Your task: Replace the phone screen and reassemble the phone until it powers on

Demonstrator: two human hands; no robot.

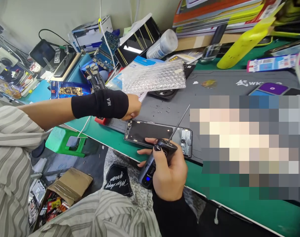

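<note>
Head view: screwdriver (146,177), opened phone (150,131) on surface (239,210)

Right hand (171,171): fingers are wrapping the screwdriver, perhaps angling its tip clear. Left hand (134,106) is curling by the phone's left end, maybe steadying it; its fingers' hold I cannot tell.

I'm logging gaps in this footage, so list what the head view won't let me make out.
All in the head view:
- Whether the left hand touches the opened phone: its own curl hides this.
- Phone's near edge: partly behind the right hand.
- Electric screwdriver's display: too small to read.
- Right-side area: masked by pixel blocks.
</note>
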